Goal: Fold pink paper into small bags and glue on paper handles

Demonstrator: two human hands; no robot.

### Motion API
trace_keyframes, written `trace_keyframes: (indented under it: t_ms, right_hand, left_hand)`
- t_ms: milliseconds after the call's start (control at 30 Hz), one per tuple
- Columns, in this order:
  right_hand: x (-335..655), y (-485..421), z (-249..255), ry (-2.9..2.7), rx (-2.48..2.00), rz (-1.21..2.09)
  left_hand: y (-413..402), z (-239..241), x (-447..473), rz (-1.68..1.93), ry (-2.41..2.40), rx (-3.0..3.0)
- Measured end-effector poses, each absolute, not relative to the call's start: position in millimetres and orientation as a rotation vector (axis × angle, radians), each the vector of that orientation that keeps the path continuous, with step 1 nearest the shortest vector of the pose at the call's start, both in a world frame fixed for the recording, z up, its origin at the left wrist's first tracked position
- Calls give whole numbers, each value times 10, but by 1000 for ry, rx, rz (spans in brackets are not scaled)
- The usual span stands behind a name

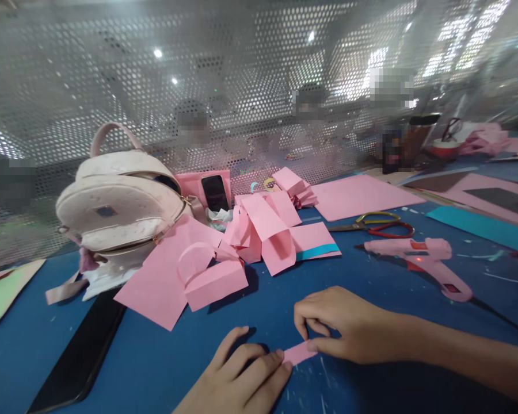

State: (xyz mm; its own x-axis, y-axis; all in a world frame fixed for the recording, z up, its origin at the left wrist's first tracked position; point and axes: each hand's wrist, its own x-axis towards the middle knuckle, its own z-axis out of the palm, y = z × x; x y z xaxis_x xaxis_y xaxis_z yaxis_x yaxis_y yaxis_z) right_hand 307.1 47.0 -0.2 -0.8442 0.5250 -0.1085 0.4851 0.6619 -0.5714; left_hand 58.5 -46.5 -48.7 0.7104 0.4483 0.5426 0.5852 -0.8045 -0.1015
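A small pink paper strip (301, 352) lies low over the blue table between my two hands. My left hand (246, 374) holds its left end with thumb and forefinger, the other fingers spread out to the left. At the strip's right end, my right hand (341, 325) has its thumb and bent fingers closed on the edge. Beyond my hands sit a folded pink paper piece with a loop (216, 282) and several curled pink paper pieces (265, 221). A pink glue gun (427, 259) lies to the right of them, a small red light glowing on it.
Scissors (375, 225) with yellow and red handles lie behind the glue gun. A white backpack (121, 201) stands at left, near a black phone-like slab (80, 351). Pink sheets (365, 194) and a blue strip (479, 223) lie farther back. A perforated metal screen (242, 75) borders the table.
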Motion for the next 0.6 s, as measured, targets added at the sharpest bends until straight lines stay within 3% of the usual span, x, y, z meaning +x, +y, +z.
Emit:
trace_keyframes:
  t_ms: [600]
  right_hand:
    - [3046, 502, 36, -2792, -851, 987]
  left_hand:
    - [-482, -347, 600, -609, -793, -2631]
